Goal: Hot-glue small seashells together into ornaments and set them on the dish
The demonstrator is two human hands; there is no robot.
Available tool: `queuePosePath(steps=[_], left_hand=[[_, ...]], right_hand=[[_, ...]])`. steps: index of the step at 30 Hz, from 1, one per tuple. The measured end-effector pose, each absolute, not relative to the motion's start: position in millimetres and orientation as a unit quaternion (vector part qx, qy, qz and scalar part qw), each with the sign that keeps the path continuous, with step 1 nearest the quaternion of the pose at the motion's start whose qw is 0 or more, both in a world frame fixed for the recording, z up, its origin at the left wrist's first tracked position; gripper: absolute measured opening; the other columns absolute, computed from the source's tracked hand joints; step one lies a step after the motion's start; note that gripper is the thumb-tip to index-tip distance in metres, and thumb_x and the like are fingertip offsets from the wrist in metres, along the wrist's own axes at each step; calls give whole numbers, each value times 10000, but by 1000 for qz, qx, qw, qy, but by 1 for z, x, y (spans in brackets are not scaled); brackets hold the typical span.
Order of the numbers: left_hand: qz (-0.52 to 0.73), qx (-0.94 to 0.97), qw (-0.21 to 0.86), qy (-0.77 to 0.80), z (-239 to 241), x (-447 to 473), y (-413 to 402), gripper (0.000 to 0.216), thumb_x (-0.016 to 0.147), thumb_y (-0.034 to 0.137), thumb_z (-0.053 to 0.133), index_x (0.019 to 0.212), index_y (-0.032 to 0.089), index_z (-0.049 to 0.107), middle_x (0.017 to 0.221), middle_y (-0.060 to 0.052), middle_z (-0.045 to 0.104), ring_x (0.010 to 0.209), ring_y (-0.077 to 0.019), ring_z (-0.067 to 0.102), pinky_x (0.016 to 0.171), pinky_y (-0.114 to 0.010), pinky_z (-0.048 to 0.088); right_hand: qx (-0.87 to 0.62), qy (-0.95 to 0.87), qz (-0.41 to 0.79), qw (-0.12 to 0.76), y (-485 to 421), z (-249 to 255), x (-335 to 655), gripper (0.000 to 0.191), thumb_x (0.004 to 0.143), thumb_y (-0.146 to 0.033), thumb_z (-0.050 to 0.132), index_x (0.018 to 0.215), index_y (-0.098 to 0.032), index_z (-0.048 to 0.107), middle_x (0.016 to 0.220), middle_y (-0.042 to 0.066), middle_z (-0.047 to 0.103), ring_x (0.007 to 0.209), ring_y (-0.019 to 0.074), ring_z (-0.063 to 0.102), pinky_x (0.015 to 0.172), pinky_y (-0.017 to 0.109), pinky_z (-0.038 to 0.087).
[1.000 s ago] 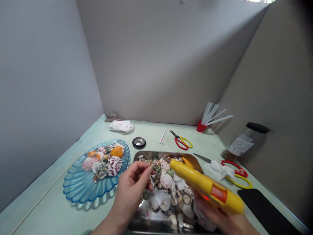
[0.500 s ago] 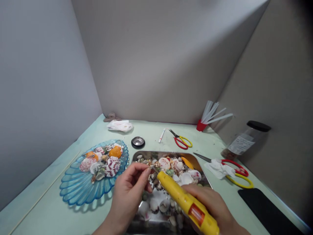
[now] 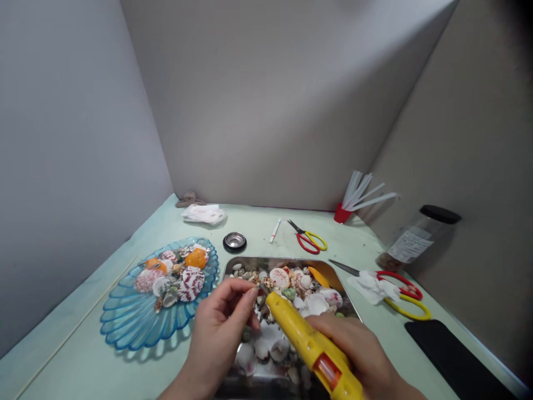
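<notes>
A yellow hot glue gun (image 3: 297,328) is gripped in my right hand (image 3: 360,347), its nozzle pointing up and left. Close to the nozzle, my left hand (image 3: 222,328) pinches thumb and forefinger together on something too small to make out. Both hands are over a metal tray (image 3: 350,297) full of seashells and pebbles. Left of them stands a blue scalloped glass dish (image 3: 137,322), with a cluster of shells (image 3: 177,278) on its far part: orange, white, pink and purple-striped ones.
Yellow-and-red-handled scissors (image 3: 308,239) lie behind the tray. More scissors (image 3: 403,294), partly under white tissue (image 3: 372,287), are at the right, near a black phone-like slab (image 3: 453,355) and a lidded jar (image 3: 414,239). A red cup (image 3: 342,214) holds glue sticks. A round metal lid (image 3: 235,241) sits behind.
The glue gun has shifted slightly left and its rear has tilted down with my right hand. My left hand keeps almost the same place and pinch.
</notes>
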State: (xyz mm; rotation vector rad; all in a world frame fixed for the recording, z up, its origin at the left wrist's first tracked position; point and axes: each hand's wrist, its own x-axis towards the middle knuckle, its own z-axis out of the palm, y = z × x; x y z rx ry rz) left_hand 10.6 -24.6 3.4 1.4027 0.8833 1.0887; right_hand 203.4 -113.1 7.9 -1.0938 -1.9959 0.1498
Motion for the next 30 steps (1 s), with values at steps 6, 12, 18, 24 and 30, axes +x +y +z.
queuePosePath(steps=[6,12,18,24,30], left_hand=[[463,572,562,378,3,11,-24,121,795,293,617,794,172,609,540,55,572,458,-82,551,494,-183,437],[466,553,574,385,7,13,-24,105,779,270,631,777,168,606,510,62,570,437,-76,544,479,-173,431],[465,561,570,380,7,12,-25,104,785,273,629,782,171,609,514,61,572,441,-75,547,487,-172,435],[458,565,569,382,6,12,-25,107,794,281,622,789,175,608,505,64,568,444,-73,546,492,-168,430],[455,568,569,384,8,12,-25,110,795,283,620,792,173,608,503,67,574,440,-70,545,497,-168,425]], right_hand=[[-432,-802,8,413,-112,15,201,278,915,-433,416,1064,-207,480,697,19,663,549,144,629,500,226,410],[-435,-803,18,407,-112,5,204,307,875,-427,480,1089,-207,484,685,10,639,538,146,606,497,237,398],[-435,-803,23,406,-113,4,204,310,887,-423,447,1096,-197,479,697,17,636,552,151,602,514,245,400],[-440,-802,14,405,-112,1,204,305,874,-417,461,1088,-199,477,692,13,630,545,153,596,513,249,394],[-443,-805,12,395,-113,2,203,320,862,-404,485,1104,-196,462,700,18,629,543,153,591,510,252,389]])
